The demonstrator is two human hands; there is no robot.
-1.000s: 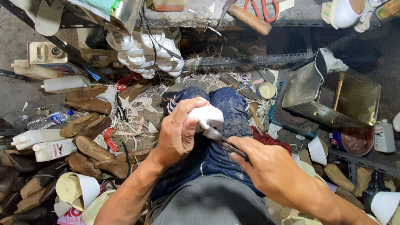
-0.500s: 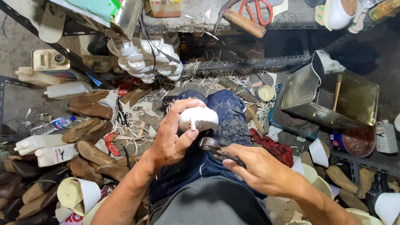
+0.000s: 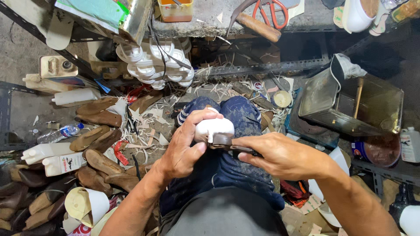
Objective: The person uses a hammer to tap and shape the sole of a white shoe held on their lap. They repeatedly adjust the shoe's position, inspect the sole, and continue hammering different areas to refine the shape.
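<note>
1. Over the lap, the left hand (image 3: 186, 148) is clenched around a white shoe sole piece (image 3: 213, 129), thumb underneath and fingers curled over its top.
2. Just right of it, the right hand (image 3: 282, 155) grips a dark knife (image 3: 227, 142) whose blade end touches the lower edge of the white piece; the handle is hidden inside the fist.
3. Below both hands lie the person's knees in stained blue trousers (image 3: 238, 116).
4. Left of the left hand, well apart, two white plastic bottles (image 3: 52, 158) lie on their sides, one with a pale label carrying red and blue print; a clear water bottle with a blue cap (image 3: 57, 133) lies just above them.
5. Further up on that side stands a flat rectangular metal can (image 3: 57, 67), and a white tube-shaped bottle (image 3: 76, 96) lies below it.
6. Right of the right hand sits an open square metal tin (image 3: 352, 107), with a round dark-lidded can (image 3: 376, 150) and a white labelled jug (image 3: 410, 144) beyond it.
7. Above the hands, a concrete bench edge (image 3: 210, 28) carries an orange box (image 3: 176, 9), a hammer (image 3: 256, 24) and red-handled scissors (image 3: 273, 11).
8. Brown shoe soles (image 3: 98, 161) and pale trimmings crowd the floor to the left, so free room is probably limited to the space right over the knees.
</note>
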